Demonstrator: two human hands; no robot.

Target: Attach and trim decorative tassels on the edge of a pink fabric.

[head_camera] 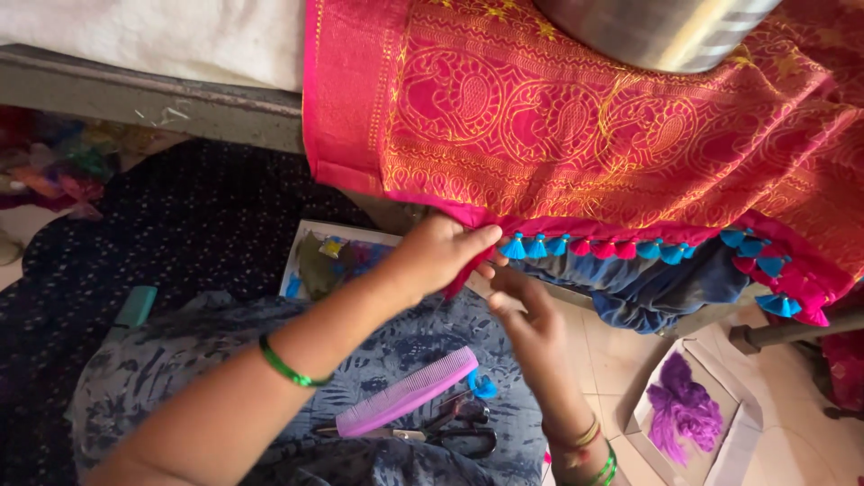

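A pink and gold patterned cloth [576, 126] with blue and pink tassels [585, 247] hangs off the bench [144, 99]. The left hand [436, 254] pinches its edge; the right hand [531, 319], fingers loosely curled, holds nothing visible. A pink plastic comb [407, 392] and black-handled scissors [450, 432] lie on the lap.

My left grip [441, 254] reaches up from the lower left, forearm bare, fingers curled and thumb pressed forward in a pinch. My right grip [531, 315] rises just beside it, wrist bent, fingers pointing up towards the left thumb, its closure unclear.
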